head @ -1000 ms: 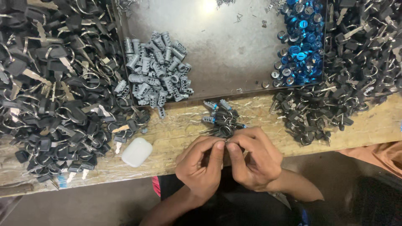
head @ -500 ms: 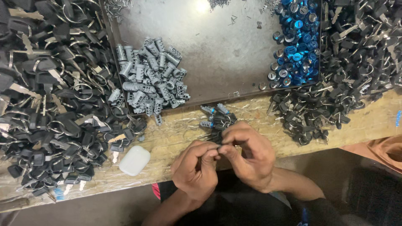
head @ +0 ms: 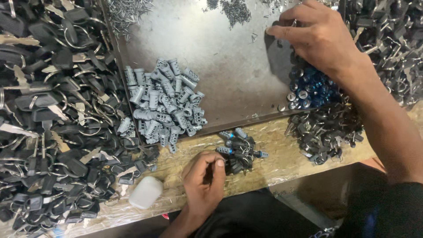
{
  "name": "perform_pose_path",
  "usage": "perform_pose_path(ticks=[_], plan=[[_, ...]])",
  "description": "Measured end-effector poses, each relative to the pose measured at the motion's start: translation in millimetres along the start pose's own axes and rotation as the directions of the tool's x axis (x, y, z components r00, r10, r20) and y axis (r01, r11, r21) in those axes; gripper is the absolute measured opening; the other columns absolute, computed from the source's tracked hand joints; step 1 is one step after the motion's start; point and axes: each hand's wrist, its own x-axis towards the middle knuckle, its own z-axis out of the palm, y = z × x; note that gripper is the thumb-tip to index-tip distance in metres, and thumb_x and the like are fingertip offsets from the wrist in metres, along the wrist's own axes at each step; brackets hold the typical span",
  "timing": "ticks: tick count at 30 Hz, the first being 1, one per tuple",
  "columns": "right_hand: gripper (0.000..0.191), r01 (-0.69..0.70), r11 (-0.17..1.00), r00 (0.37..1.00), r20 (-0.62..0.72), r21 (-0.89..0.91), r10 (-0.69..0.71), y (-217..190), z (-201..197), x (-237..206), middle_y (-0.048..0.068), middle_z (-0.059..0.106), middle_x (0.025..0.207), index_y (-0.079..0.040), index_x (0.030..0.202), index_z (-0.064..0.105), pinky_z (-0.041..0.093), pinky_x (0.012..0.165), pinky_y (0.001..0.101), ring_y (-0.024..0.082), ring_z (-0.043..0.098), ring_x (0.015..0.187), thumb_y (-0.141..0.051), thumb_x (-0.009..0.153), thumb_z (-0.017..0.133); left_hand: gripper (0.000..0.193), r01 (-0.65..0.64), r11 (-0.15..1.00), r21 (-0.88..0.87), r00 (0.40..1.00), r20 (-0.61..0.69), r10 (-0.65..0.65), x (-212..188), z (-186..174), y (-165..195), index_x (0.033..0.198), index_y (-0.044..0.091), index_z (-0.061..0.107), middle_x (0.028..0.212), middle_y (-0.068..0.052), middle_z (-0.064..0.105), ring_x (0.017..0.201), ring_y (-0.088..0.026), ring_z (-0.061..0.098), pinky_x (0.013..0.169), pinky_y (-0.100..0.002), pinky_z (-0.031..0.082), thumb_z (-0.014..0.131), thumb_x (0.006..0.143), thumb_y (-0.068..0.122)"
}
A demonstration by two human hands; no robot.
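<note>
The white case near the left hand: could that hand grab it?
Probably yes. The left hand rests on the wooden bench, and the white case lies just beside it with bare bench between them. Nothing covers the case; only keys lie on its far side.

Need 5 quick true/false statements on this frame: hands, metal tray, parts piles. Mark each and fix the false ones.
1. The right hand reaches into the flat grey metal tray near the pile of blue round caps. True.
2. The left hand rests inside the tray. False: it is on the wooden bench edge, beside a small cluster of assembled dark pieces.
3. The grey ribbed cylinders lie heaped in the tray's left part. True.
4. The white rounded case sits on the blue caps. False: it lies on the bench, left of the left hand.
5. The black-headed keys on rings are heaped left of the tray. True.
</note>
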Motion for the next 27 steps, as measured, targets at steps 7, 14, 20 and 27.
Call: perform_pose_path(ticks=[7,14,20,27], plan=[[0.03,0.074,0.996,0.984,0.167,-0.055,-0.064,1.8,-6.2,23.5,0.006,0.07,0.102,-0.006,0.105,0.076,0.057,0.08,0.0363,0.026,0.067,0.098,0.001,0.076,0.074,0.002,0.091,0.996,-0.017,0.996,-0.012,-0.092,0.0,-0.4,-2.3,0.097,-0.002,0.066,0.081,-0.002,0.061,0.064,-0.005,0.048,0.056,-0.022,0.04,0.066,0.097,0.0],[0.025,0.088,0.99,0.994,0.076,-0.108,-0.081,-2.5,0.9,7.3,0.007,0.067,0.099,-0.005,0.107,0.075,0.054,0.078,0.0386,0.026,0.066,0.097,-0.005,0.082,0.073,0.003,0.173,0.98,-0.1,0.983,-0.037,-0.177,-2.3,4.6,-13.8,0.097,-0.001,0.067,0.08,0.004,0.061,0.064,0.001,0.048,0.053,-0.017,0.037,0.065,0.098,0.0],[0.012,-0.045,0.995,0.996,0.072,-0.088,0.051,-21.2,0.4,9.9,0.01,0.063,0.094,-0.002,0.098,0.066,0.053,0.081,0.0414,0.029,0.065,0.09,-0.011,0.1,0.074,0.005,0.196,0.972,-0.128,0.979,-0.035,-0.201,0.3,1.3,-18.4,0.099,-0.002,0.066,0.076,0.005,0.054,0.064,0.002,0.042,0.054,-0.017,0.032,0.062,0.102,0.0],[0.015,-0.287,0.788,0.918,-0.08,0.545,0.389,-189.0,-34.7,-38.9,0.012,0.07,0.085,-0.004,0.089,0.071,0.052,0.06,0.0344,0.026,0.068,0.07,-0.008,0.08,0.082,0.011,0.32,0.669,-0.671,0.94,0.136,-0.313,-13.5,17.1,-1.9,0.101,-0.003,0.064,0.071,0.003,0.052,0.058,-0.003,0.042,0.052,-0.022,0.034,0.059,0.107,0.004]])
